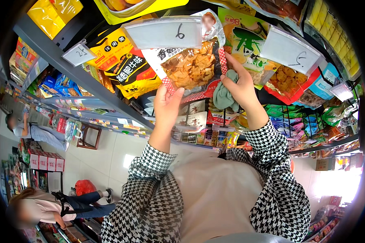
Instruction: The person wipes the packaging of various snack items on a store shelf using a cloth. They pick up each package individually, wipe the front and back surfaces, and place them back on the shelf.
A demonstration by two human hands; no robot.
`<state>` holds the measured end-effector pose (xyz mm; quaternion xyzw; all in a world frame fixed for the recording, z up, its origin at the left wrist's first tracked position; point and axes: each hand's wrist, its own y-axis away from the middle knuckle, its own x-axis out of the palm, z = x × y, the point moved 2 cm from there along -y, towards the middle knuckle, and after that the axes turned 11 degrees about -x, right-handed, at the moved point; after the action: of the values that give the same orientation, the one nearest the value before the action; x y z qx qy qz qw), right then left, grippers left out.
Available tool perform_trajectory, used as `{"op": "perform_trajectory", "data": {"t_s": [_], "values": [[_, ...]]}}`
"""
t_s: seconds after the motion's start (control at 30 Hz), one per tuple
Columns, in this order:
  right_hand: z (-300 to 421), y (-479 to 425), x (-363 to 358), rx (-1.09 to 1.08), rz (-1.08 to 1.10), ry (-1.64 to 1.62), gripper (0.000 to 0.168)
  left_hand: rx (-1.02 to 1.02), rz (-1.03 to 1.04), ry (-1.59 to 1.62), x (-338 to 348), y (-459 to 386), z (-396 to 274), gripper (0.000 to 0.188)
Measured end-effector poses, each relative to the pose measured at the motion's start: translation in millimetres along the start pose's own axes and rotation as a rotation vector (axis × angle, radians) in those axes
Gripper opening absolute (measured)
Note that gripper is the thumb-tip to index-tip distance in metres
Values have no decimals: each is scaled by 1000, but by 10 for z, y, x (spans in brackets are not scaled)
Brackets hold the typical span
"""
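Observation:
Both my hands hold a clear-fronted snack bag [188, 65] with a white and red-checked border and brown pieces inside. My left hand [167, 101] pinches its lower left corner. At the bag's right edge, my right hand [238, 83] grips the border and also holds a crumpled green cloth [226, 92]. A clear price-tag holder [164, 32] overlaps the top of the bag. Yellow and black snack bags [132, 66] hang to the left, and a green bag [246, 39] is to the right.
A grey shelf edge [88, 79] runs diagonally at left. More price tags [292, 50] stick out at right. Lower racks hold small packets [292, 124]. Two people [36, 130] [57, 206] stand in the aisle at left, near a wooden stool [89, 136] and a red bag [84, 186].

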<state>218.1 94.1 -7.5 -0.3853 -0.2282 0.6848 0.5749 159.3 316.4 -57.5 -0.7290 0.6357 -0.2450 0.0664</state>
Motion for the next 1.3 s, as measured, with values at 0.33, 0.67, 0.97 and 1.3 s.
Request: {"op": "perform_trajectory", "data": {"t_s": [0.33, 0.67, 0.97, 1.3], "values": [[99, 133, -61, 129, 5, -112, 50, -113, -70, 170, -92, 133, -55, 29], [650, 348, -107, 17, -25, -167, 17, -154, -29, 276, -126, 347, -180, 26], [875, 403, -101, -128, 30, -280, 15, -129, -62, 288, -125, 530, -296, 24], [978, 478, -32, -224, 71, -431, 14, -43, -30, 257, -232, 763, -418, 33]]}}
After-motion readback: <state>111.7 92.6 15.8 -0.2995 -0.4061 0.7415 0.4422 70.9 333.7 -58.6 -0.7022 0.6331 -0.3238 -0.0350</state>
